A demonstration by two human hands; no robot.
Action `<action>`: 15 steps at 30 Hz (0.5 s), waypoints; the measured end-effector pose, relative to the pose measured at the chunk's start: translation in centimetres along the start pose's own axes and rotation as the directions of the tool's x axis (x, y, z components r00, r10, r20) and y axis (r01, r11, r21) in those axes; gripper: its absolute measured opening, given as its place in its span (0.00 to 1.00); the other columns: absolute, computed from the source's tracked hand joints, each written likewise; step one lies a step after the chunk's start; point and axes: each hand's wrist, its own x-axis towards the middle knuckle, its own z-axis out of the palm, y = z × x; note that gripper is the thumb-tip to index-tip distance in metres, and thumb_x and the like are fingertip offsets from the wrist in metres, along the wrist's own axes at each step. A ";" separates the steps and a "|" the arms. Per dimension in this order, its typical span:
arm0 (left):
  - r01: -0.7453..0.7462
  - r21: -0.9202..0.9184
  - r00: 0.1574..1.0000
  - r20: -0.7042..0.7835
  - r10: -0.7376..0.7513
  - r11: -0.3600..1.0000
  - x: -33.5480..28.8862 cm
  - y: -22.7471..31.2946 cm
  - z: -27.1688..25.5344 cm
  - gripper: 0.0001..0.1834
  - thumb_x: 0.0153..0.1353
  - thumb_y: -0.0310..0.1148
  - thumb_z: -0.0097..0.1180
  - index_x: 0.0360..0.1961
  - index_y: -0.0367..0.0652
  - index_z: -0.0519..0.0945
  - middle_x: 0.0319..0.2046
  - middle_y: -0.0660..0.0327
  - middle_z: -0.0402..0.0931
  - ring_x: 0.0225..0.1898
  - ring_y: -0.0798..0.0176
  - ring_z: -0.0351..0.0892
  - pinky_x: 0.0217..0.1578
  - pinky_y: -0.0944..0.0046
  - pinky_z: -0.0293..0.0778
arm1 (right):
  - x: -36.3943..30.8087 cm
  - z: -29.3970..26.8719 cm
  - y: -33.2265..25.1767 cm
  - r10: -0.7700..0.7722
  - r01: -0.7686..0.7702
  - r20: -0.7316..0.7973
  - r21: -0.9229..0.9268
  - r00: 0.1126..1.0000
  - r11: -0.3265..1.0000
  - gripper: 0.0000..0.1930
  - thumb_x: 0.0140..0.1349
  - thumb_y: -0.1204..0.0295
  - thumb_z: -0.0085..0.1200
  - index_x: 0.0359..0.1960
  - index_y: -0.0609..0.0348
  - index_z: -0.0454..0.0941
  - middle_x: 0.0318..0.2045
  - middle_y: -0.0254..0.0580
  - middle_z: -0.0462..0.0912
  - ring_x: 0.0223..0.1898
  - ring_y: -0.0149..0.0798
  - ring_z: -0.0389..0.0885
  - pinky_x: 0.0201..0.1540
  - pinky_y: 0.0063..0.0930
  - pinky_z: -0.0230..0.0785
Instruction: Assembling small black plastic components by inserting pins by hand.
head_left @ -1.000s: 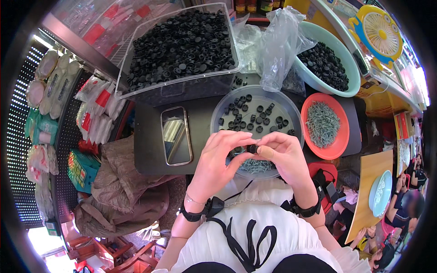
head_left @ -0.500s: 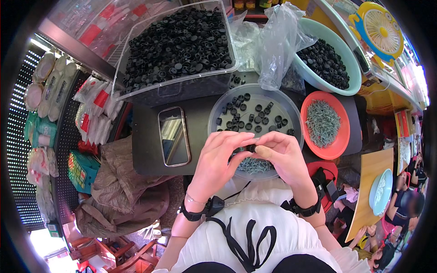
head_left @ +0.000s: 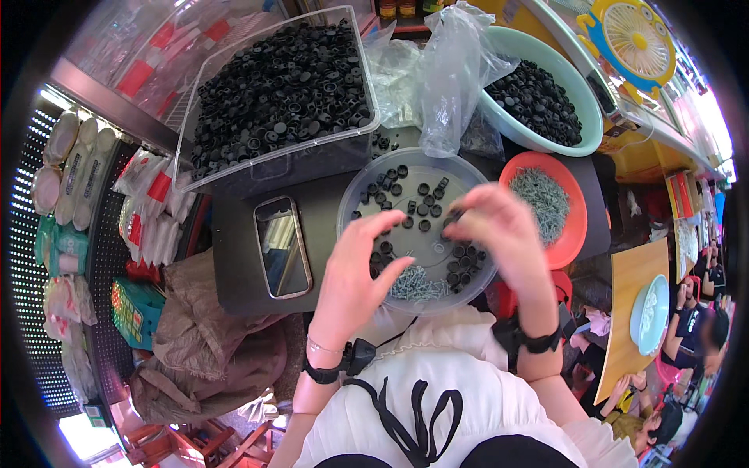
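Observation:
A round translucent tray (head_left: 460, 166) sits before me with small black plastic caps (head_left: 424, 209) scattered in it and a pile of grey screws (head_left: 420, 285) at its near side. My left hand (head_left: 349, 269) hovers over the tray's left part, thumb and fingers spread, nothing between them. Over the right part is my right hand (head_left: 499, 234), slightly blurred by motion. Its thumb and fingertips pinch a small dark piece that looks like a black cap (head_left: 452, 216). More black caps lie in the tray just below that hand.
Back left stands a clear bin (head_left: 273, 165) heaped with black caps. Right of the tray are an orange plate (head_left: 579, 226) of screws and a pale green basin (head_left: 594, 129) of black caps. A phone (head_left: 282, 246) lies left; plastic bags (head_left: 451, 86) rest behind.
My hands, earlier together at a black piece above the tray, have parted. The right moved right and away from me with a dark piece; the left opened. The view shifted slightly.

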 end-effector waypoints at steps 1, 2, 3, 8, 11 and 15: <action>0.030 0.047 0.999 0.018 -0.031 0.998 0.2 -0.3 -0.2 0.30 0.53 0.23 0.70 0.58 0.40 0.76 0.52 0.55 0.80 0.52 0.54 0.79 0.55 0.57 0.75 | 0.6 -1.4 -1.4 -0.129 0.108 -0.108 -0.180 0.986 0.978 0.10 0.66 0.79 0.59 0.47 0.64 0.78 0.40 0.37 0.84 0.41 0.31 0.86 0.47 0.26 0.78; 0.062 0.103 0.998 0.026 -0.065 0.993 0.2 -0.3 -0.7 0.29 0.53 0.23 0.69 0.58 0.40 0.76 0.52 0.53 0.79 0.53 0.53 0.79 0.55 0.57 0.74 | 1.6 -3.4 -2.3 -0.318 0.252 -0.130 -0.366 0.939 0.896 0.08 0.65 0.78 0.58 0.45 0.65 0.80 0.39 0.37 0.84 0.39 0.30 0.85 0.45 0.24 0.77; 0.060 0.103 0.998 0.023 -0.063 0.993 0.0 -0.9 -0.7 0.29 0.53 0.23 0.69 0.58 0.40 0.76 0.52 0.53 0.79 0.53 0.53 0.79 0.55 0.57 0.74 | 2.5 -4.9 -2.9 -0.457 0.294 -0.228 -0.512 0.860 0.807 0.08 0.65 0.79 0.57 0.44 0.65 0.82 0.38 0.38 0.86 0.38 0.29 0.85 0.44 0.24 0.76; 0.081 0.273 0.993 0.064 -0.102 0.959 -0.4 -1.8 0.0 0.25 0.57 0.25 0.66 0.57 0.41 0.76 0.51 0.52 0.80 0.53 0.48 0.78 0.57 0.55 0.72 | 5.6 -9.5 -6.2 -0.652 0.131 -0.236 -0.877 0.721 0.462 0.12 0.63 0.78 0.60 0.48 0.63 0.82 0.40 0.44 0.86 0.43 0.36 0.87 0.49 0.30 0.77; 0.095 0.263 0.987 0.099 -0.124 0.960 -0.5 -1.7 0.1 0.24 0.58 0.25 0.65 0.56 0.41 0.76 0.50 0.53 0.81 0.54 0.48 0.77 0.58 0.54 0.70 | 5.7 -8.3 -6.1 -0.716 0.191 -0.144 -0.911 0.683 0.365 0.15 0.61 0.79 0.60 0.50 0.63 0.81 0.44 0.47 0.85 0.48 0.42 0.86 0.51 0.34 0.77; 0.085 0.264 0.987 0.107 -0.117 0.961 -0.5 -2.0 0.0 0.22 0.58 0.25 0.64 0.55 0.41 0.77 0.48 0.55 0.82 0.53 0.50 0.78 0.56 0.55 0.70 | 3.7 -4.9 -4.7 -0.586 0.301 0.140 -0.935 0.798 0.187 0.13 0.55 0.82 0.60 0.43 0.64 0.82 0.40 0.48 0.83 0.45 0.50 0.84 0.49 0.38 0.76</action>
